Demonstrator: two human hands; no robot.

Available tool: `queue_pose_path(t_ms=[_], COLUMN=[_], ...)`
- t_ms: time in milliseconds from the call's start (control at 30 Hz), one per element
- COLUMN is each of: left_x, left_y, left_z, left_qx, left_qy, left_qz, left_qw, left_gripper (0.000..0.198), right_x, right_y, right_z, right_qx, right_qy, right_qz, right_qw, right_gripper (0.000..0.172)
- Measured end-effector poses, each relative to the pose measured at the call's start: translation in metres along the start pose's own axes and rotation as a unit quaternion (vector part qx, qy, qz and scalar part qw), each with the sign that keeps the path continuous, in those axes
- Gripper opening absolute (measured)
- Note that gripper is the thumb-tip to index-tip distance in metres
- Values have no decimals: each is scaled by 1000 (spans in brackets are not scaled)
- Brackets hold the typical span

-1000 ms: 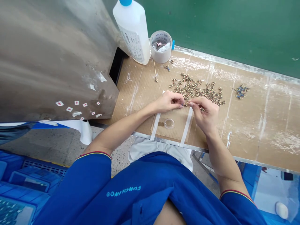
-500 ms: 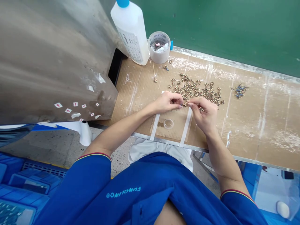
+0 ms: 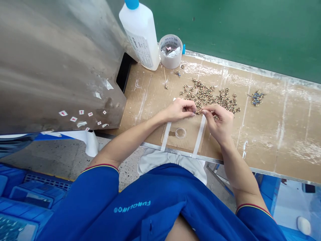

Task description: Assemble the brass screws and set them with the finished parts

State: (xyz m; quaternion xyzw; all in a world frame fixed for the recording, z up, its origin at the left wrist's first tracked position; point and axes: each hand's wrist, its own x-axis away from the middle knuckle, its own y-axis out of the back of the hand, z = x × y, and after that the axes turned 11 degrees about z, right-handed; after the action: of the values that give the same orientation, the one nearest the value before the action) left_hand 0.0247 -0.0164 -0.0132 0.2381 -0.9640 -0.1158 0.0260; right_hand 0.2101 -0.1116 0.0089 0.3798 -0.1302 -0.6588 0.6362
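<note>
narrow pinch, held close in

my left hand (image 3: pixel 179 110) and right hand (image 3: pixel 218 122) pinch a small brass fitting (image 3: pixel 199 112) above the cardboard bench top (image 3: pixel 276 134). the pile of brass fittings (image 3: pixel 208 96) lies just beyond, within easy reach; a clear dish (image 3: pixel 180 133) sits nearer me between tape strips (image 3: pixel 166 135).

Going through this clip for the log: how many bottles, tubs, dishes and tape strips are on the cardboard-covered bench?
White plastic bottle with blue cap: 1
Round translucent tub: 1
Small clear round dish: 1
White tape strips: 2
Total: 5
</note>
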Motion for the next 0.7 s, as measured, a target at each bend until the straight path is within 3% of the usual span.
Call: queue_pose_path(t_ms=[333, 700], left_x=[1, 1], left_y=[-1, -1], left_z=[-3, -4], left_qx=[11, 8], left_qy=[16, 11], left_qz=[3, 2], left_qw=[1000, 1000], left_gripper=[9, 8], right_x=[-1, 0], right_y=[-1, -1], right_z=[0, 0], right_qx=[-53, -16], right_qy=[-3, -24], right_qz=[12, -4], right_qw=[999, 1000], right_gripper=[27, 25])
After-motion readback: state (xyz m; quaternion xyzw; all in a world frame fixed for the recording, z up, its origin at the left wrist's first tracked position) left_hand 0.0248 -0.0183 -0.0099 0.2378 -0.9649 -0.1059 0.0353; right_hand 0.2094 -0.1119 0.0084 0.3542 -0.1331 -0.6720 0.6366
